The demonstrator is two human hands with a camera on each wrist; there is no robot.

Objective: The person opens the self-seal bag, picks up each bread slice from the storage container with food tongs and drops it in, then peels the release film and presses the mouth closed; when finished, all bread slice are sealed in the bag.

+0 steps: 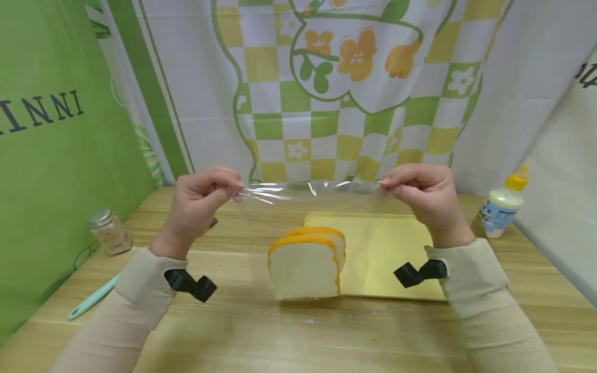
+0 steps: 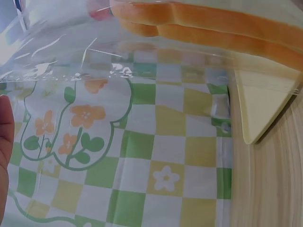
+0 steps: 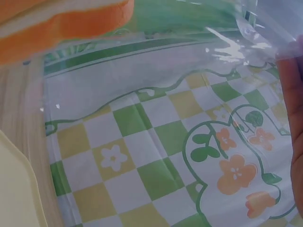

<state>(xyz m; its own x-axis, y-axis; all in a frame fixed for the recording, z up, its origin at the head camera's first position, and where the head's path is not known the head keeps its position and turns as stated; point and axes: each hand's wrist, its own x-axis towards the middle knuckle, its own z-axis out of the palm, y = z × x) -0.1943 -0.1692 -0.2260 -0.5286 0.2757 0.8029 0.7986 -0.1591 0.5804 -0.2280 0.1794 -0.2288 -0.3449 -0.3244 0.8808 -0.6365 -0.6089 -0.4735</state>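
A clear plastic bag (image 1: 310, 192) is stretched between both hands above the table. My left hand (image 1: 198, 199) pinches its upper left corner with thumb and fingers. At the upper right corner my right hand (image 1: 424, 191) pinches it likewise. Two slices of bread (image 1: 305, 269) with orange-brown crusts stand upright, one behind the other, within the bag's outline; I cannot tell for sure whether they are inside it. Both wrist views show the film's shiny edge (image 2: 120, 71) and the crusts of the bread (image 3: 90, 23). Only slivers of the hands show there.
A yellow tray (image 1: 401, 254) lies behind and right of the bread. On the right stands a squeeze bottle (image 1: 502, 207) with a yellow cap. To the left are a small glass jar (image 1: 111, 235) and a mint-green handle (image 1: 95, 297), partly under the left sleeve. A checked curtain (image 1: 322, 124) hangs behind.
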